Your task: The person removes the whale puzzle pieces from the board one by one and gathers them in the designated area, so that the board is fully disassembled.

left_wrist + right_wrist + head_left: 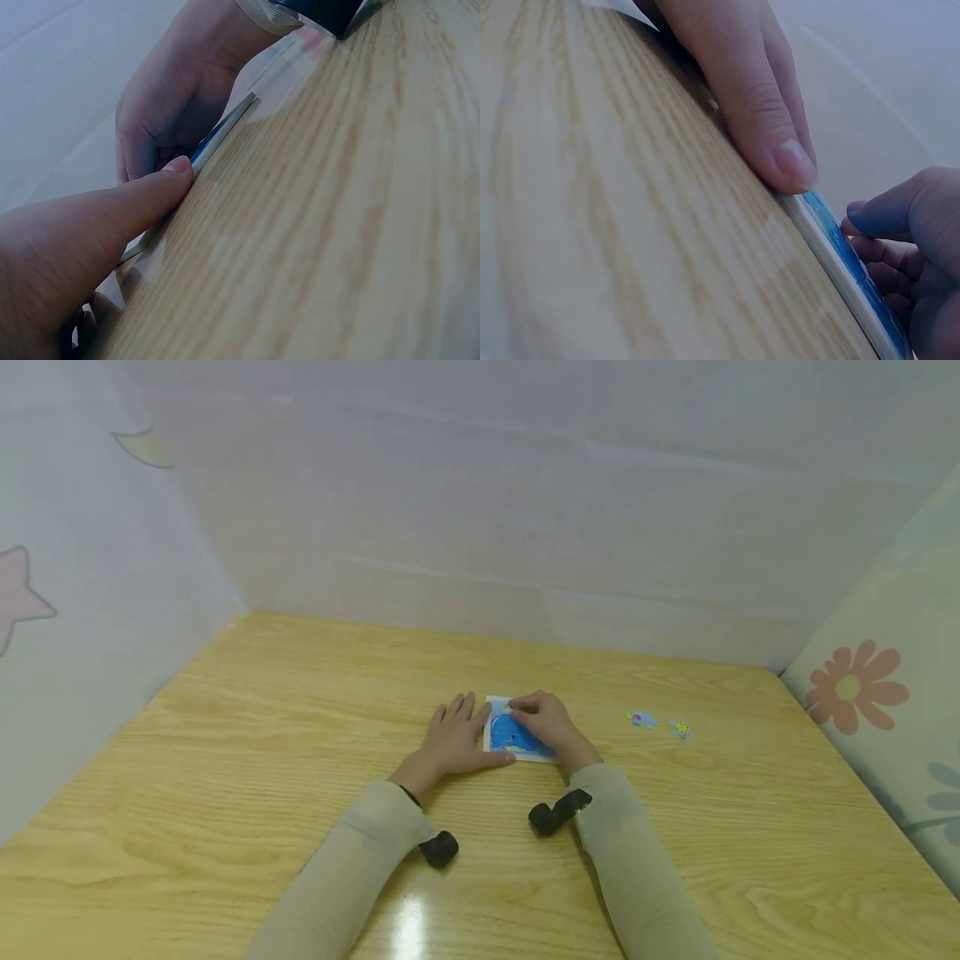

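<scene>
Two loose pieces (658, 723) lie unplaced on the bench (225, 760); the puzzle board (517, 739) is steadied by the flat left hand (453, 739), while the right hand (547, 722) fingers are curled onto it, grasp unclear.

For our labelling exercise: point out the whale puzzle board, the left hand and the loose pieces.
Whale puzzle board (512, 737), head view, blue picture.
Left hand (452, 742), head view, back of hand.
Loose pieces (642, 719), head view, left piece.

Puzzle board (508, 732): its right part is covered by the right hand (550, 724); in both wrist views only its edge is seen.
Loose pieces (642, 719): too small for their pictures to be made out; perhaps two.
Right fingers (522, 703): what lies under them is hidden.
Left hand (452, 739): cut off and blurred in the left wrist view.
Forearms: cut by the lower edge.
</scene>
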`<act>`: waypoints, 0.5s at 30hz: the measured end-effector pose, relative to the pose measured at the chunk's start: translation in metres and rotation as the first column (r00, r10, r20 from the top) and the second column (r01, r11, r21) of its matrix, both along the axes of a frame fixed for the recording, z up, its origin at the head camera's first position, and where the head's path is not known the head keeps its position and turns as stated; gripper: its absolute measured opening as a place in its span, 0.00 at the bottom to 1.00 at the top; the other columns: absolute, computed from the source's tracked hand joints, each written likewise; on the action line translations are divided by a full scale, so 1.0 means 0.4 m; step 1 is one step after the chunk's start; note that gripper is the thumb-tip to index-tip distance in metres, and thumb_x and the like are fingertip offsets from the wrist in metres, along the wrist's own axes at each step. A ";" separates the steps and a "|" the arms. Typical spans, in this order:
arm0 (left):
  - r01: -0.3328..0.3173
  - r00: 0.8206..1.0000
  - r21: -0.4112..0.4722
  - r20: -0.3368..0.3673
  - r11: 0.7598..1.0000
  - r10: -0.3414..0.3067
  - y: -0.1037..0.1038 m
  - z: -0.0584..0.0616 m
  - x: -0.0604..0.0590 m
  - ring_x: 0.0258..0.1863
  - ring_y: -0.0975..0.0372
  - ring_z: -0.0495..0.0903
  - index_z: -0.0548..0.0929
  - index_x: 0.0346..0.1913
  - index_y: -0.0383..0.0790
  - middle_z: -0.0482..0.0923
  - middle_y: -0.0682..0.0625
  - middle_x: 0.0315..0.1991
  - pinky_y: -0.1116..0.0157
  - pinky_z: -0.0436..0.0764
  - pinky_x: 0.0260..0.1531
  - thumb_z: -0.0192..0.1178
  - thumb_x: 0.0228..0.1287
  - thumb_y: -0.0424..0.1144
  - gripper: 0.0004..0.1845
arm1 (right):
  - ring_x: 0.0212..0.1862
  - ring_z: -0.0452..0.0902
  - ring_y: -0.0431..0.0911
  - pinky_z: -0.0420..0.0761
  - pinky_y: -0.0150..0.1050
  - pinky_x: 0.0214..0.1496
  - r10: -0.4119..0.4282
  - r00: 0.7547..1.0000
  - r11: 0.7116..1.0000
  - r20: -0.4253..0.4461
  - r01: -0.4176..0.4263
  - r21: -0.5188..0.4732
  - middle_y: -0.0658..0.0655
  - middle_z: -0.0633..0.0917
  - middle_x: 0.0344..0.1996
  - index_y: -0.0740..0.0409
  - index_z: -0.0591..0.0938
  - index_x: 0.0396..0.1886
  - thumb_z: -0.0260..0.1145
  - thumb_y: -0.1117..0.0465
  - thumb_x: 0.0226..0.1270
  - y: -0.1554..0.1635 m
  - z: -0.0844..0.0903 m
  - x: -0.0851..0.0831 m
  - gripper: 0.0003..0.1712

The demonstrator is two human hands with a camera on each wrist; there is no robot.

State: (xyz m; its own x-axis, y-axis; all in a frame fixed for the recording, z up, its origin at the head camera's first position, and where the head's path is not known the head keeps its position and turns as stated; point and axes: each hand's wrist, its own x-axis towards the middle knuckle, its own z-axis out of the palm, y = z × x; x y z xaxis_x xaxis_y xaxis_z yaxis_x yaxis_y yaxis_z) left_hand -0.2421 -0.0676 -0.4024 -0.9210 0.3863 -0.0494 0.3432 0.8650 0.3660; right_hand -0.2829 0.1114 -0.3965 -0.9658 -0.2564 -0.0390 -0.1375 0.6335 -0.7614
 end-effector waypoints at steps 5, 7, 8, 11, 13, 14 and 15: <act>-0.001 1.000 0.005 0.000 1.000 0.001 0.000 0.000 0.001 0.74 0.48 0.37 0.50 0.74 0.43 0.40 0.38 0.74 0.47 0.40 0.70 0.53 0.54 0.69 0.51 | 0.58 0.70 0.55 0.68 0.50 0.63 0.009 1.000 1.000 -0.005 -0.009 0.010 0.63 0.78 0.52 0.64 0.79 0.55 0.57 0.61 0.68 0.001 0.002 0.002 0.18; -0.001 1.000 0.008 -0.001 1.000 0.001 -0.001 0.001 0.001 0.74 0.48 0.37 0.50 0.74 0.43 0.40 0.38 0.74 0.47 0.40 0.70 0.53 0.54 0.69 0.51 | 0.58 0.70 0.55 0.68 0.50 0.64 0.007 1.000 1.000 0.000 -0.007 0.013 0.63 0.78 0.53 0.63 0.79 0.55 0.57 0.61 0.68 0.000 0.004 0.003 0.18; -0.002 1.000 0.006 0.004 1.000 0.002 -0.001 0.001 0.001 0.74 0.49 0.37 0.50 0.74 0.44 0.39 0.39 0.74 0.47 0.39 0.70 0.53 0.54 0.69 0.51 | 0.58 0.70 0.55 0.68 0.50 0.64 0.007 1.000 1.000 0.003 -0.007 0.011 0.63 0.78 0.53 0.63 0.79 0.55 0.57 0.61 0.68 0.000 0.005 0.003 0.18; -0.001 1.000 0.012 0.003 1.000 0.001 -0.001 0.002 0.001 0.74 0.48 0.37 0.50 0.74 0.43 0.40 0.38 0.74 0.46 0.40 0.70 0.54 0.54 0.69 0.51 | 0.58 0.70 0.55 0.68 0.50 0.63 0.010 1.000 1.000 -0.007 -0.010 0.019 0.63 0.78 0.52 0.63 0.79 0.54 0.57 0.61 0.68 -0.001 0.008 0.004 0.18; -0.002 1.000 0.012 0.004 1.000 0.002 -0.001 0.002 0.001 0.74 0.48 0.37 0.50 0.74 0.43 0.40 0.38 0.74 0.46 0.40 0.70 0.54 0.54 0.69 0.51 | 0.58 0.70 0.55 0.67 0.50 0.64 0.009 1.000 1.000 -0.015 -0.009 0.025 0.63 0.79 0.52 0.64 0.79 0.54 0.57 0.62 0.68 -0.001 0.009 0.003 0.18; -0.003 1.000 0.008 0.008 1.000 0.003 -0.001 0.002 0.001 0.74 0.48 0.37 0.50 0.74 0.44 0.39 0.39 0.75 0.47 0.39 0.70 0.53 0.54 0.69 0.51 | 0.58 0.70 0.55 0.67 0.50 0.64 0.007 1.000 1.000 -0.018 -0.007 0.028 0.63 0.79 0.52 0.64 0.80 0.53 0.57 0.62 0.68 -0.001 0.009 0.003 0.17; -0.003 1.000 0.007 0.007 1.000 0.002 -0.001 0.002 0.001 0.74 0.48 0.37 0.50 0.74 0.44 0.39 0.39 0.74 0.47 0.39 0.70 0.53 0.54 0.69 0.51 | 0.58 0.70 0.55 0.67 0.50 0.64 0.007 1.000 0.999 -0.021 -0.006 0.034 0.63 0.79 0.52 0.63 0.80 0.53 0.57 0.62 0.68 -0.002 0.009 0.002 0.17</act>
State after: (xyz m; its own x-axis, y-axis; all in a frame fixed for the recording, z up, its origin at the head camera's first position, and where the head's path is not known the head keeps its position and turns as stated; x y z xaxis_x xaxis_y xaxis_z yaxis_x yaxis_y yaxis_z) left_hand -0.2416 -0.0681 -0.4017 -0.9216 0.3844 -0.0537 0.3383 0.8634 0.3742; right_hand -0.2820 0.1108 -0.3928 -0.9648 -0.2614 -0.0274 -0.1573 0.6577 -0.7367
